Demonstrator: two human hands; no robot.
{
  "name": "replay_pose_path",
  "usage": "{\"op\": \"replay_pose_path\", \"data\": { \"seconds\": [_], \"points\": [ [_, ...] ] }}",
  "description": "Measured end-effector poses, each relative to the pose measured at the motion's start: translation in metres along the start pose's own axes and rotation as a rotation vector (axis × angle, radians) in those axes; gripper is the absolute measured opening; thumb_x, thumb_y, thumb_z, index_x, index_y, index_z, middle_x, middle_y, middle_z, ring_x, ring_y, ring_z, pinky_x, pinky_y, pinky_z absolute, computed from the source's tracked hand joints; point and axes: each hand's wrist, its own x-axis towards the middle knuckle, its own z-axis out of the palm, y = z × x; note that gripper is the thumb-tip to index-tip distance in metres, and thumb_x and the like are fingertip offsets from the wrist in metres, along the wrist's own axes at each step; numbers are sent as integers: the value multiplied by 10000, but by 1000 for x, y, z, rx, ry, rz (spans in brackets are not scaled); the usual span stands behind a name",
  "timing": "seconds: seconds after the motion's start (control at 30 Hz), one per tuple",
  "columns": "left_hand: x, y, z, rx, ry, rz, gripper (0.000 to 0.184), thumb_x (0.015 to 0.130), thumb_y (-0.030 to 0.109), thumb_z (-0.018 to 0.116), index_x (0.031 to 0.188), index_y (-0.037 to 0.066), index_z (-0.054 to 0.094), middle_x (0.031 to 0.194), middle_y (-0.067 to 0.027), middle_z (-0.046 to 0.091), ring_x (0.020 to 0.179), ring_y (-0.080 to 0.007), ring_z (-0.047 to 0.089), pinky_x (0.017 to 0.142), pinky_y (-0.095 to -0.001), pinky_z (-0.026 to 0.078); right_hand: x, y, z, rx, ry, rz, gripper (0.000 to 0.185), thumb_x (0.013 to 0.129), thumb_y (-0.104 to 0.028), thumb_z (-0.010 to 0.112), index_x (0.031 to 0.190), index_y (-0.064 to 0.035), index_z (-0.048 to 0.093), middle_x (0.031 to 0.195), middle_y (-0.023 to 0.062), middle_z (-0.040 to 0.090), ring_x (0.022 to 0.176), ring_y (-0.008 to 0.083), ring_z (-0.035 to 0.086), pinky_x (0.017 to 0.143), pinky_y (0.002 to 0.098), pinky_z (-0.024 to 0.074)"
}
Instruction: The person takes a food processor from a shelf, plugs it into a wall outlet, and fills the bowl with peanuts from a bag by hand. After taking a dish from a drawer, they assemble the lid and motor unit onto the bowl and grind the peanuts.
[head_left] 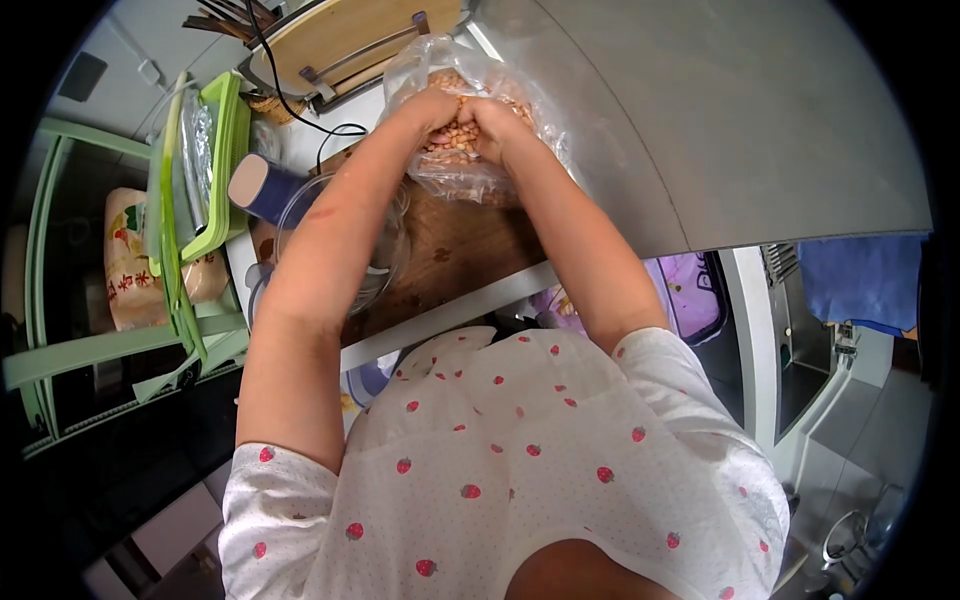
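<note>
Plainly, one clear bag (468, 182) lay toward the far edge of the table (450, 235), mouth facing up, long axis slanting from far left to near right. My left hand (434, 108) and right hand (492, 122) had half-curled fingers among peanuts (452, 142) too many to count; the tips were hidden, so I couldn't tell what they gripped.

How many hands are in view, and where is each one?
2. The left hand and right hand are side by side among the peanuts in the clear plastic bag. Their fingers are partly hidden.
</note>
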Motion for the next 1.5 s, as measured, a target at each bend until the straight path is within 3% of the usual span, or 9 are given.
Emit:
{"op": "replay_pose_path", "data": {
  "seconds": [0.03,0.27,0.33,0.6,0.8,1.03,1.23,1.3,1.5],
  "points": [
    [1,1,2,-128,76,-49,265,780,154,500,1002,20,557,882,-117,593,760,-253,581,629,-393,498,-13,-6,7,300,-1,73,277,765,-49,450,1032,4,498,869,129,574,785,255,580,711,358,492],
    [-4,7,4,-448,281,-195,265,859,224,426,1006,21,513,885,-119,580,725,-222,578,538,-384,489,-14,-5,22,516,127,23,238,878,-199,425,983,6,485,897,131,576,835,258,578,728,396,491],
    [-9,8,17,-648,331,-148,264,857,216,436,1004,11,510,881,-127,579,708,-227,581,544,-384,490,-9,0,27,559,323,-96,325,875,-272,415,976,27,494,856,160,591,701,280,609,587,400,531],
    [-4,-2,54,-1297,583,98,128,810,107,505,849,-5,551,787,-113,572,649,-218,584,555,-336,509,1,20,21,794,305,-208,230,848,-209,485,930,5,507,799,111,582,682,222,603,571,360,522],
    [-21,3,60,-1528,617,143,200,870,213,487,776,43,535,708,-71,558,589,-182,559,532,-291,499,-6,23,13,844,172,-219,177,818,-190,550,796,-15,546,757,96,579,675,209,595,580,328,515],
    [-38,12,64,-1457,576,292,287,905,302,442,816,44,529,758,-77,553,670,-197,568,594,-312,512,-20,12,12,722,108,-292,237,843,-278,530,804,-44,546,786,103,599,691,213,591,643,333,513],
    [-64,40,62,-1540,551,467,287,892,289,476,766,34,519,672,-52,544,563,-135,531,507,-253,473,-52,-14,22,754,26,-402,217,830,-212,564,812,2,542,791,99,584,710,200,580,638,306,510],
    [-77,46,57,-1531,559,479,291,894,291,474,769,32,520,674,-50,544,565,-131,527,516,-249,471,-59,-20,24,665,5,-453,258,862,-274,510,821,-21,547,853,113,597,792,213,584,724,326,508],
    [-116,42,33,-1442,601,612,298,907,286,447,774,27,511,689,-49,539,582,-127,523,535,-248,476,-90,-27,66,679,-88,-466,256,870,-264,503,802,-21,547,825,106,593,774,207,580,718,313,506]
  ]
}}
